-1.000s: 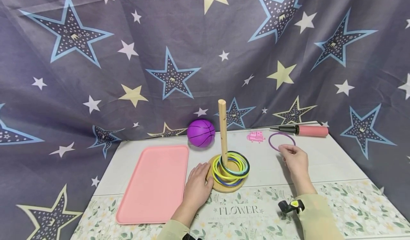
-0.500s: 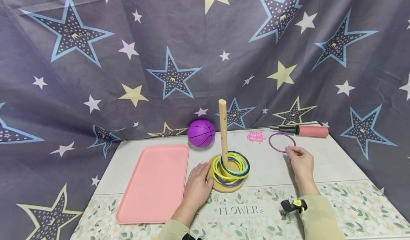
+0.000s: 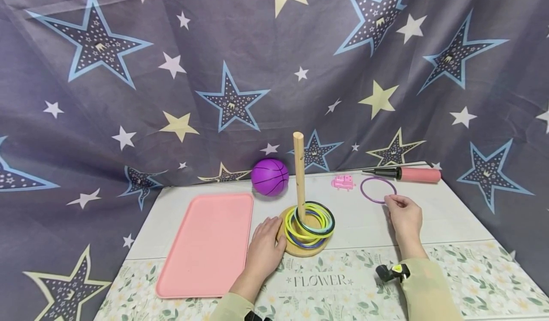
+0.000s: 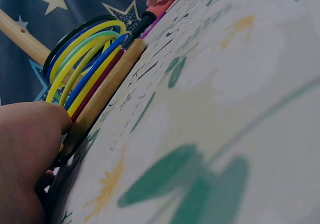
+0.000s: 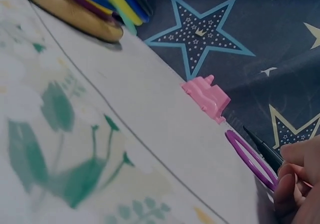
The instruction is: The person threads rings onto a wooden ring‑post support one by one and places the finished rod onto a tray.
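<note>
My left hand [image 3: 264, 248] rests against the left edge of a round wooden base [image 3: 303, 251], its thumb touching the rim. From the base rises an upright wooden peg [image 3: 299, 175]. Several rings [image 3: 310, 225] in yellow, blue, black and pale green lie stacked loosely around the peg. In the left wrist view a dark red ring [image 4: 100, 81] also shows low in the stack. To the right, my right hand [image 3: 404, 218] pinches the near right edge of a purple ring [image 3: 367, 197] between thumb and fingertips. That ring lies about flat on the table; the fingers partly hide its edge.
A pink tray [image 3: 206, 245] lies left of my left hand. Behind the peg sits a purple ball [image 3: 269, 177]. A small pink toy [image 3: 342, 182] and a red-and-black hand pump [image 3: 418, 174] lie along the back edge, before a star-patterned curtain [image 3: 274, 73].
My right hand has shifted slightly right along the purple ring's near edge, then stayed nearly still. The ring and my left hand have hardly moved.
</note>
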Tool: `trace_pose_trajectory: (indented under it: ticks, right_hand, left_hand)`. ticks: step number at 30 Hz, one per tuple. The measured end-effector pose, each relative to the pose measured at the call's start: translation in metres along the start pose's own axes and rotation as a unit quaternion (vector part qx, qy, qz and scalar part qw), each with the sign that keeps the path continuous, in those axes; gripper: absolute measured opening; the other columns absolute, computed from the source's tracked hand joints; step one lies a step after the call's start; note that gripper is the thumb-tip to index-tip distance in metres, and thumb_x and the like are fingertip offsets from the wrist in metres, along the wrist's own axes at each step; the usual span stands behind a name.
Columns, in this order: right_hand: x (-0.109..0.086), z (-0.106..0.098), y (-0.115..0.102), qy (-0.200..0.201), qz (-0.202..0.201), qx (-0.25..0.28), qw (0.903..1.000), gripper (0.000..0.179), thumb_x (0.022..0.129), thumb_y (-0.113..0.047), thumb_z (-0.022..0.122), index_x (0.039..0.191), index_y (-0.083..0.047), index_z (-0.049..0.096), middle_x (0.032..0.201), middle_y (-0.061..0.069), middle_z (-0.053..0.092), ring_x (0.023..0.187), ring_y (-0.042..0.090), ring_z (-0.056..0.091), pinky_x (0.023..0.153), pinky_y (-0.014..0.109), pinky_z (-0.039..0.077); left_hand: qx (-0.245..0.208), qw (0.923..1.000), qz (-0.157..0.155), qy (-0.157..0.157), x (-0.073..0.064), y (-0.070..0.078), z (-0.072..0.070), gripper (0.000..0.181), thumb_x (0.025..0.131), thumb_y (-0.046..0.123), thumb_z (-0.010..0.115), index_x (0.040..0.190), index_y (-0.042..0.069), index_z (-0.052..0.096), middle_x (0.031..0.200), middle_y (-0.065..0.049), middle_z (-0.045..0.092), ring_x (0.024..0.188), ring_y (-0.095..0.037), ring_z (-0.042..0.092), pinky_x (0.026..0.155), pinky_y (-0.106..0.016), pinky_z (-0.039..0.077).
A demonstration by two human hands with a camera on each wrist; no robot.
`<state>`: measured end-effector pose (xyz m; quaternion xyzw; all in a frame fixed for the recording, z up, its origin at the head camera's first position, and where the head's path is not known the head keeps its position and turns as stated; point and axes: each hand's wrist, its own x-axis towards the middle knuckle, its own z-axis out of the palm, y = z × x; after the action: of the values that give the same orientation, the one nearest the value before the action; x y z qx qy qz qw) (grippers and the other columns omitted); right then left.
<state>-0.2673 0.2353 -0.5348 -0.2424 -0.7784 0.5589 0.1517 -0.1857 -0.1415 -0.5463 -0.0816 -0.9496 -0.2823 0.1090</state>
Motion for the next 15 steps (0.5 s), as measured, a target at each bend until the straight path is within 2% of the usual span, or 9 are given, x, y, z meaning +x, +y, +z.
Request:
trace_pose_trajectory:
  ticks: [9,15]
  right_hand:
    - [0.011,-0.002,0.001,0.017,-0.009,-0.027,0.9995,0.036,0.107,-0.027,0.072,0.132,-0.001,0.075,0.098,0.005,0.069,0.06,0.006,0.059,0.047,0.019,0.051]
    - [0.02,-0.005,0.001,0.021,-0.017,-0.045,0.9986,0.037,0.106,-0.028,0.073,0.131,-0.001,0.076,0.09,0.002,0.072,0.054,0.007,0.059,0.046,0.022,0.049]
  left_hand:
    - [-0.004,1.0,0.001,0.002,-0.001,-0.001,0.0,0.054,0.106,0.018,0.066,0.156,-0.001,0.058,0.161,-0.021,0.057,0.156,-0.042,0.044,0.133,-0.058,0.029]
    - [-0.004,1.0,0.003,0.005,-0.001,0.0,0.0,0.055,0.106,0.019,0.066,0.157,-0.001,0.058,0.161,-0.021,0.057,0.156,-0.042,0.044,0.133,-0.057,0.028]
